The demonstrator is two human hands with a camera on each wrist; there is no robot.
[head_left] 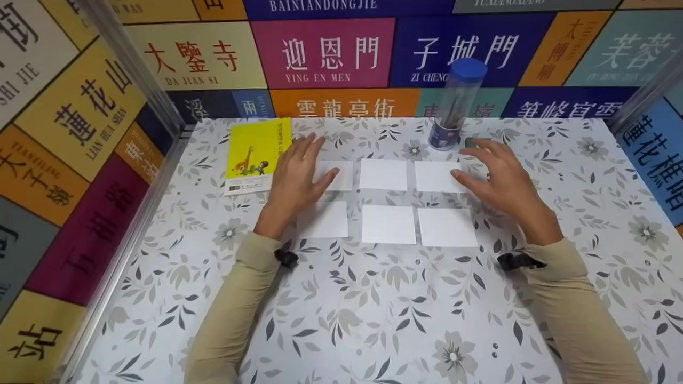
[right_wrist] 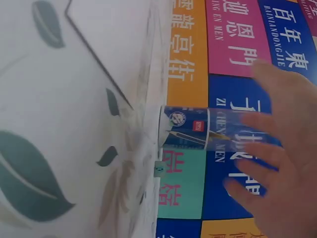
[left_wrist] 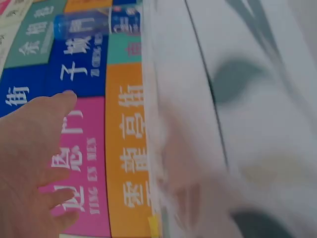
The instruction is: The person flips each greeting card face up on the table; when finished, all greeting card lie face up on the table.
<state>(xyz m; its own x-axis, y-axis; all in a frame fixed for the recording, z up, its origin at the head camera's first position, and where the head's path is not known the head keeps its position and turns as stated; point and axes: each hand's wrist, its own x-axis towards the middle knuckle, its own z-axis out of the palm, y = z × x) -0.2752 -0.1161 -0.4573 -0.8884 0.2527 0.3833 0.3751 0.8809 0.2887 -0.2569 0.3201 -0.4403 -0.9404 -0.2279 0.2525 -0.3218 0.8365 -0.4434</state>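
Several blank white cards lie in two rows of three, including a front middle card [head_left: 388,225] and a back middle card [head_left: 383,174]. My left hand [head_left: 299,178] is spread over the back left card [head_left: 339,176], covering part of it. Beside the back right card [head_left: 435,176] is my right hand [head_left: 504,178], thumb and fingers apart. Neither hand holds anything; whether they touch the table cannot be told. Past the right fingers stands a clear tube with a blue lid [head_left: 469,69], its labelled base [right_wrist: 185,128] showing in the right wrist view.
A yellow booklet [head_left: 251,152] lies at the back left, partly behind the left hand. A small green object [right_wrist: 159,169] sits by the tube. Panels with Chinese lettering [head_left: 325,53] enclose the back and sides. A floral cloth [head_left: 373,320] covers the table.
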